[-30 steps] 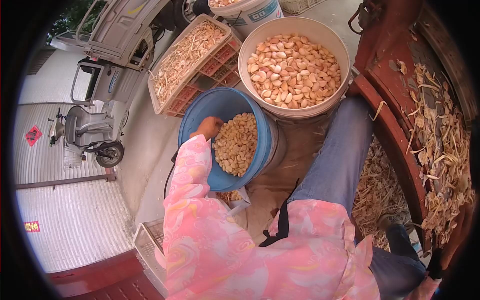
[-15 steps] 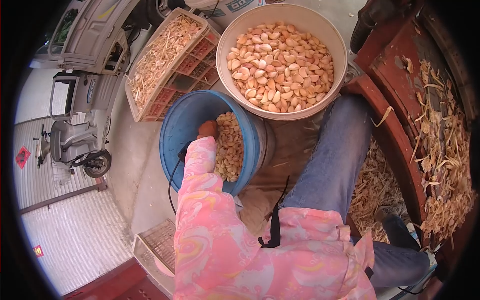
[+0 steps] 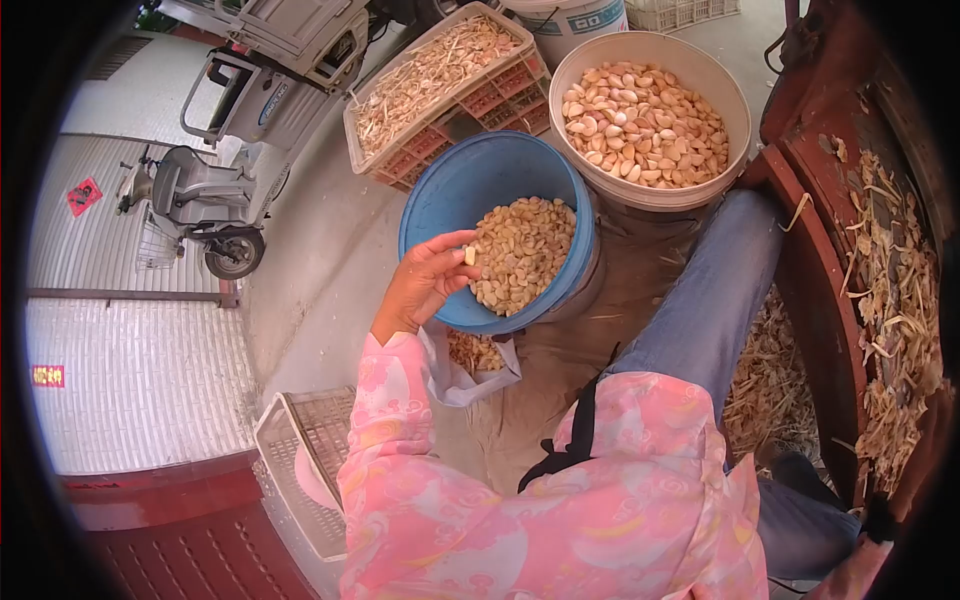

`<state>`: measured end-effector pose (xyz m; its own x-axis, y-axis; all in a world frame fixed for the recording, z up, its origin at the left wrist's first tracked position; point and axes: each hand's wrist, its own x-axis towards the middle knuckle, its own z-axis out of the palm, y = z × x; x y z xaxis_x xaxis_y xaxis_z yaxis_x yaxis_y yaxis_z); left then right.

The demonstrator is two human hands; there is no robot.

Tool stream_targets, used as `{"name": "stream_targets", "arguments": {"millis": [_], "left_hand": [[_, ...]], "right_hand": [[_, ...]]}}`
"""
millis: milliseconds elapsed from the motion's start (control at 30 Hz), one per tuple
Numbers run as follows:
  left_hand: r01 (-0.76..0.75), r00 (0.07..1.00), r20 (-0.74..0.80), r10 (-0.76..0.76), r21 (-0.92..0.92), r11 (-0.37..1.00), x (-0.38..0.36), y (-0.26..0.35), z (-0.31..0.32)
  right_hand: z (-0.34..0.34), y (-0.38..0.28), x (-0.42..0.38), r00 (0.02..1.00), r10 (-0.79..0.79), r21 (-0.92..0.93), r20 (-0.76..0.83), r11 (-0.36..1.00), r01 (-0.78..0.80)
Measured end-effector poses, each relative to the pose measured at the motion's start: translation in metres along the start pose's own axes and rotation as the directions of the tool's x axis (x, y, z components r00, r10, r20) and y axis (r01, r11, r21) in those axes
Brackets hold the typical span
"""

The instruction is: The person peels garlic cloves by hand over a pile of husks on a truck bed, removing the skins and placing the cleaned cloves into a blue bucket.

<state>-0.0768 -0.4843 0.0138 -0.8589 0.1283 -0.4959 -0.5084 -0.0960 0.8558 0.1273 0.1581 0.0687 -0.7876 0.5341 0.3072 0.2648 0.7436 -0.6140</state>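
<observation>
Just over the near left rim of the blue bucket (image 3: pixel 425 180), my left hand (image 3: pixel 425 283) pinches a pale garlic clove (image 3: pixel 470 256) between thumb and fingertips. Inside that tilted bucket lies a heap of peeled-looking cloves (image 3: pixel 525 250). Below its rim, a white bag (image 3: pixel 462 385) holds more pieces. A cream bucket (image 3: pixel 742 150) full of garlic cloves (image 3: pixel 650 125) stands behind and to the right. At the dim right edge, my right hand (image 3: pixel 918 445) is partly visible beyond a dark wristband; its fingers cannot be made out.
A crate (image 3: pixel 440 135) heaped with dry stalks stands behind the blue bucket. Another plastic crate (image 3: pixel 325 440) lies at the lower left. A rusty red metal frame (image 3: pixel 820 330) with dry husks (image 3: pixel 890 330) runs along the right. A scooter (image 3: pixel 200 195) is parked at the far left.
My left hand has come up out of the blue bucket and now shows a clove in its fingertips. The view has shifted, uncovering the white bag and the right wrist.
</observation>
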Motion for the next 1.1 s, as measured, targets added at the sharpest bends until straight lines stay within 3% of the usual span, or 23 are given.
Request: {"name": "stream_targets", "arguments": {"millis": [67,167,333,400,467,500,533,567,600,633,667,700,767,867,933,967,1000,1033,1067,1100], "left_hand": [[-0.057,0.994,-0.100,0.042,-0.154,0.986,-0.031,-0.016,-0.001],[-0.130,0.959,-0.273,0.071,-0.207,0.970,-0.068,-0.038,-0.010],[-0.190,0.865,-0.490,0.107,-0.123,0.974,-0.095,-0.082,-0.051],[-0.179,0.830,-0.547,0.104,-0.086,0.980,-0.100,-0.093,-0.058],[-0.064,0.801,-0.595,0.064,0.020,0.998,-0.102,-0.107,-0.072],[0.003,0.793,-0.607,0.041,0.070,0.998,-0.101,-0.111,-0.073],[0.117,0.810,-0.584,0.050,0.245,0.962,-0.106,-0.110,-0.064],[0.087,0.796,-0.584,0.158,0.370,0.925,-0.108,-0.111,-0.057],[0.011,0.779,-0.567,0.266,0.436,0.900,-0.106,-0.109,-0.051],[-0.046,0.768,-0.544,0.338,0.479,0.876,-0.103,-0.099,-0.040],[-0.155,0.755,-0.510,0.412,0.471,0.869,-0.097,-0.089,-0.029],[-0.277,0.767,-0.423,0.482,0.459,0.844,-0.095,-0.074,-0.005],[-0.355,0.794,-0.250,0.554,0.549,0.757,-0.090,-0.043,0.057],[-0.635,0.749,0.170,0.640,0.462,0.620,-0.078,-0.023,0.189],[-0.753,0.650,0.498,0.574,0.320,0.575,-0.075,-0.028,0.283],[-0.836,0.523,0.643,0.560,0.258,0.484,-0.073,-0.037,0.328],[-0.940,0.324,0.795,0.513,0.207,0.272,-0.078,-0.039,0.372],[-0.973,0.191,0.865,0.464,0.103,0.209,-0.073,-0.054,0.409],[-0.966,0.156,0.895,0.417,0.050,0.254,-0.068,-0.072,0.441],[-0.989,0.035,0.895,0.445,-0.034,0.147,-0.056,-0.091,0.470]], "right_hand": [[0.000,0.008,-0.008,0.999,-0.042,-0.020,0.027,0.999,0.042],[-0.008,0.027,-0.012,0.995,-0.073,0.102,0.062,0.993,0.066],[-0.019,0.007,-0.021,0.995,-0.098,0.150,-0.035,0.983,0.102],[-0.024,0.008,-0.023,0.978,-0.207,0.132,0.000,0.970,0.205],[-0.031,0.010,-0.025,0.950,-0.310,0.110,0.035,0.946,0.304],[-0.032,0.014,-0.031,0.986,-0.149,0.130,0.078,0.982,0.138],[-0.027,0.117,-0.023,0.987,-0.160,0.164,-0.011,0.973,0.159],[-0.030,0.085,-0.033,0.992,-0.087,0.198,0.091,0.978,0.067],[-0.029,0.054,-0.045,0.996,-0.051,0.344,0.077,0.939,0.021],[-0.034,0.041,-0.050,0.995,-0.078,0.372,0.070,0.927,0.046],[-0.041,0.030,-0.055,0.994,-0.109,0.299,0.007,0.949,0.102],[-0.049,0.035,-0.056,0.996,-0.087,0.337,-0.024,0.937,0.091],[-0.065,0.042,-0.060,0.995,-0.033,0.180,-0.096,0.982,0.050],[-0.074,0.044,-0.072,0.999,0.046,0.071,0.007,0.996,-0.046],[-0.063,0.045,-0.079,0.991,0.013,0.026,0.135,1.000,-0.016],[-0.057,0.045,-0.080,0.980,-0.002,0.004,0.200,1.000,0.002],[-0.045,0.050,-0.080,0.975,-0.069,0.026,0.210,0.998,0.065],[-0.037,0.051,-0.079,0.972,-0.084,0.033,0.218,0.996,0.079],[-0.029,0.051,-0.080,0.969,-0.097,0.041,0.228,0.995,0.090],[-0.023,0.051,-0.080,0.964,-0.110,0.051,0.240,0.994,0.101]]}}
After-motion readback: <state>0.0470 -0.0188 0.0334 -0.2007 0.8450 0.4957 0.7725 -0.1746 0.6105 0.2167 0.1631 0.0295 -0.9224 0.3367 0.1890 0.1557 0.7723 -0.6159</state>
